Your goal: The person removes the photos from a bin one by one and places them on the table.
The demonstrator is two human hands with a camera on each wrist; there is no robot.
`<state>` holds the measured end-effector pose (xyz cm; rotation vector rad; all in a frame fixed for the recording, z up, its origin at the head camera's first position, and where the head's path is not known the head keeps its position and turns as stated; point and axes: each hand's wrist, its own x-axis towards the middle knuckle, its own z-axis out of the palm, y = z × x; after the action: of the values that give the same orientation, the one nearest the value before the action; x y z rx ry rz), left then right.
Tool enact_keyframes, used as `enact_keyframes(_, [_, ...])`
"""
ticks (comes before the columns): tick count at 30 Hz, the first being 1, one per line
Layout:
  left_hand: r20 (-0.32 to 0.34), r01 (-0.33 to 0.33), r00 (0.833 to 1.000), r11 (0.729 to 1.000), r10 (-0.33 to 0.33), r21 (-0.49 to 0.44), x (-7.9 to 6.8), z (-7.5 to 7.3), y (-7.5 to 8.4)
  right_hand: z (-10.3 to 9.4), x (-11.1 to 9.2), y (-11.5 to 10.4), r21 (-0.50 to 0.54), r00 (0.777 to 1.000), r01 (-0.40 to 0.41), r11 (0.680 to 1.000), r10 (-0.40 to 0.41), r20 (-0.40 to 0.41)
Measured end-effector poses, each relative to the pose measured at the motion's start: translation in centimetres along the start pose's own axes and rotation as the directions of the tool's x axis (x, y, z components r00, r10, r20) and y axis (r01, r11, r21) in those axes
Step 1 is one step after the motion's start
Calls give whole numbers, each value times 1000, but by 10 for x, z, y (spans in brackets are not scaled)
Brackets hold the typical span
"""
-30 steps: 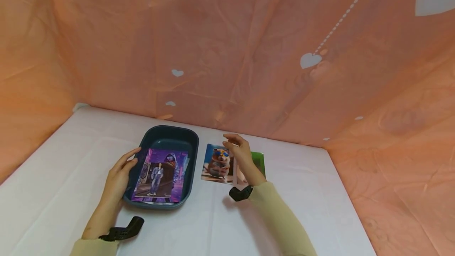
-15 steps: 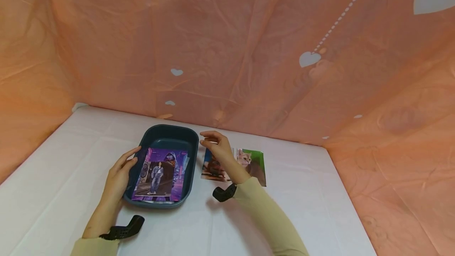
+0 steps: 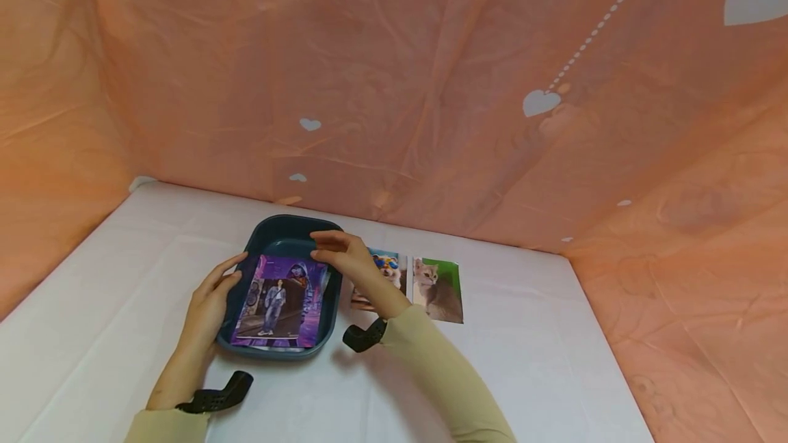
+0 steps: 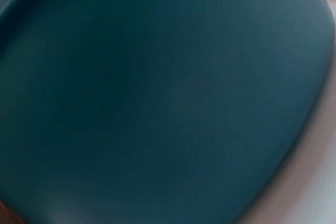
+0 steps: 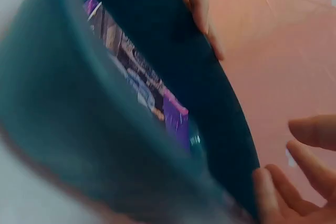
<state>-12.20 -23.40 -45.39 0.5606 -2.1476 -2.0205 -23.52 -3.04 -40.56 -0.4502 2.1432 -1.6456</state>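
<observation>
A dark teal tray stands on the table, its outer wall filling the left wrist view. Inside it, a photo of a standing person lies on a purple picture. My left hand touches the tray's left rim, fingers nearly straight. Over the right rim is my right hand, its fingers parted and slightly bent, with nothing held. To its right lie two pictures: an animal in blue sunglasses, partly behind my hand and wrist, and a cat on green.
A white cloth covers the table. Orange fabric with pale hearts rises behind it and on both sides. A black wrist camera sits below my right hand, and another below my left.
My right hand has moved left from above the animal pictures to over the tray's right rim, uncovering the cat picture. My left hand and the tray stay in place.
</observation>
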Motion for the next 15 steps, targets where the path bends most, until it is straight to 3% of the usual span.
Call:
enact_keyframes(6, [12,0,1000,1000,0,-12,1,-1,1,13,3,-5,-38,995,-56,998,59,82])
enact_keyframes(15, [7,20,1000,1000,-20,-3,0,0,2,22,7,-5,-46,988,-86,995,92,125])
